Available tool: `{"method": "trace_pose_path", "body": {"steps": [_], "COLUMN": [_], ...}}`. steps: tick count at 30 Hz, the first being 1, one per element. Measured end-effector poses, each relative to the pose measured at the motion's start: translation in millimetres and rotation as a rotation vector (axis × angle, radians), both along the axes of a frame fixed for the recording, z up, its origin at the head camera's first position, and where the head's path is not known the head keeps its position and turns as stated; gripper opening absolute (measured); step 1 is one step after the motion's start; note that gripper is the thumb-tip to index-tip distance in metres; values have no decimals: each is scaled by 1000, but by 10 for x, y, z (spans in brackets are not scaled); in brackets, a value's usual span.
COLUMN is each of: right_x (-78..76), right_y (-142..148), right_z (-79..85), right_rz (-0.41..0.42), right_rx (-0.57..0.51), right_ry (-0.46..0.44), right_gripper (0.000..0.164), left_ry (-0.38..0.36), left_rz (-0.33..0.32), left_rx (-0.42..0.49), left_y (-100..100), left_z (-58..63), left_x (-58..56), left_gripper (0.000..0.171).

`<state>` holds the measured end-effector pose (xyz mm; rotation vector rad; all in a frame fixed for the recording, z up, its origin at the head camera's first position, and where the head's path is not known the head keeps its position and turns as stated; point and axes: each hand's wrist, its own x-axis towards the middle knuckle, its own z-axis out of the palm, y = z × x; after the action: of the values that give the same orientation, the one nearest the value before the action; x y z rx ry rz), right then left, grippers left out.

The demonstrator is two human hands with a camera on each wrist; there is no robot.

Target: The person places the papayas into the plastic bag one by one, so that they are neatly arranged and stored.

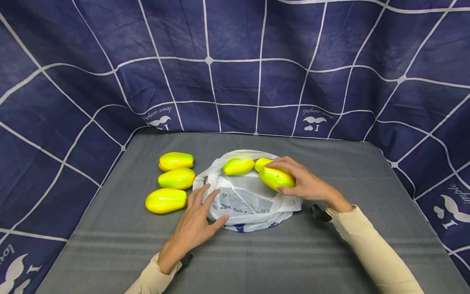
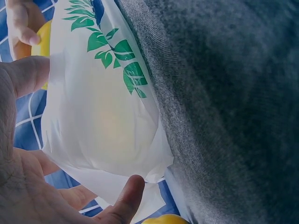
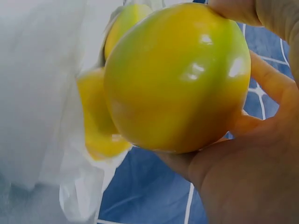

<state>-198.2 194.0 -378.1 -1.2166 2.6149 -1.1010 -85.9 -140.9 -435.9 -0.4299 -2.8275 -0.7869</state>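
A white plastic bag (image 1: 238, 222) stands on the grey surface with its mouth spread. My right hand (image 1: 306, 183) grips a yellow-green papaya (image 1: 277, 178) over the bag's right rim; the right wrist view shows this papaya (image 3: 177, 79) large between thumb and fingers. Two more papayas, one at the back of the bag's mouth (image 1: 238, 166) and one partly hidden behind the held fruit (image 1: 261, 164), show at the opening. My left hand (image 1: 196, 220) rests at the bag's left front rim, fingers spread. In the left wrist view its thumb and fingers frame the bag's side (image 2: 103, 102), printed with green leaves.
Left of the bag, three papayas lie in a column: a far one (image 1: 176, 161), a middle one (image 1: 177, 178) and a near one (image 1: 166, 200). A dark blue curtain (image 1: 235, 81) with white grid lines encloses the grey surface (image 1: 257, 261) at the back and sides.
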Motion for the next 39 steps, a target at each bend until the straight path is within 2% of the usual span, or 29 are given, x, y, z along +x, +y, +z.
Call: {"method": "trace_pose_path", "body": {"steps": [7, 15, 28, 39], "right_x": [-21, -27, -34, -31], "right_y": [-161, -291, -267, -216], "right_z": [-47, -140, -232, -279], "right_rz": [13, 64, 62, 41], "right_rx": [19, 12, 45, 84], "right_ry": [13, 30, -14, -1], "right_gripper": [68, 65, 62, 60], "left_ry": [-5, 2, 15, 20], "left_rz": [2, 7, -2, -6], "left_rx": [-1, -6, -7, -6], "left_y": [1, 7, 1, -1], "left_z": [-3, -11, -22, -23], "left_x": [6, 7, -1, -10], "left_gripper": [75, 75, 75, 75]}}
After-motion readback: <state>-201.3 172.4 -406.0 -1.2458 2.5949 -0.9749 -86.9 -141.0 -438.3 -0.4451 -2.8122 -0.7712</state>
